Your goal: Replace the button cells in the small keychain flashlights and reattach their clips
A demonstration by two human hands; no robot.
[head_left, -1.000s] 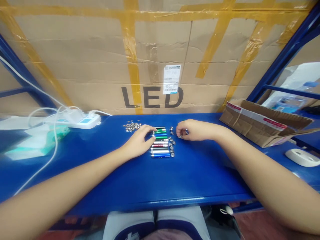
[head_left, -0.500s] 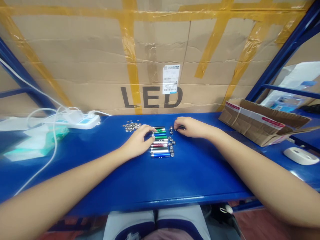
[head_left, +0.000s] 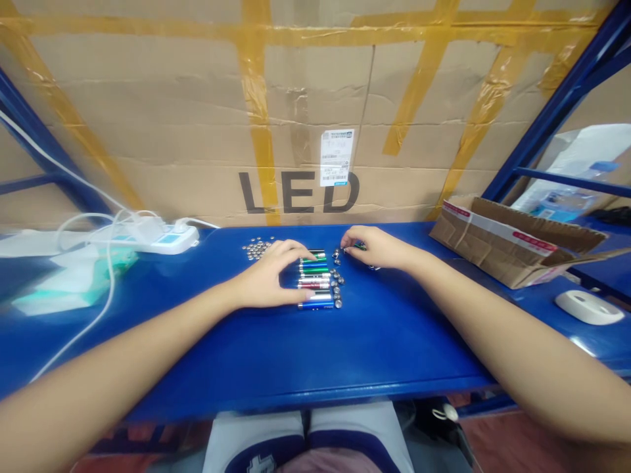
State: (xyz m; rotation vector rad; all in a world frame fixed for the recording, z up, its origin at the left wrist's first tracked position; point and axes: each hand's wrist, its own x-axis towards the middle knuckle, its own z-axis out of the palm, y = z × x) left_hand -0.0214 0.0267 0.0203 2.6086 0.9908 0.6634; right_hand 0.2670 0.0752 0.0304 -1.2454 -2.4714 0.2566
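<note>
A row of short coloured metal tubes [head_left: 314,284], like small flashlight bodies, lies side by side on the blue table [head_left: 296,355]. My left hand [head_left: 269,276] spans this row with thumb and fingers spread, the thumb by the near tubes and the fingertips by the far ones. Small silver end caps [head_left: 337,289] line the row's right side. My right hand [head_left: 372,246] is closed around a small dark tube [head_left: 361,246], mostly covered by the fingers, just right of the far caps. Behind my left hand lie several small silver discs [head_left: 256,248] resembling button cells.
An open cardboard box [head_left: 493,240] stands at the right, with a white computer mouse [head_left: 589,307] in front. To the left are a white power strip [head_left: 172,240], cables and a tissue pack [head_left: 69,282]. A large cardboard carton [head_left: 197,131] forms the back.
My left hand has spread wider, its thumb moving toward me from the far tubes to the near end of the row. My right hand has shifted only slightly.
</note>
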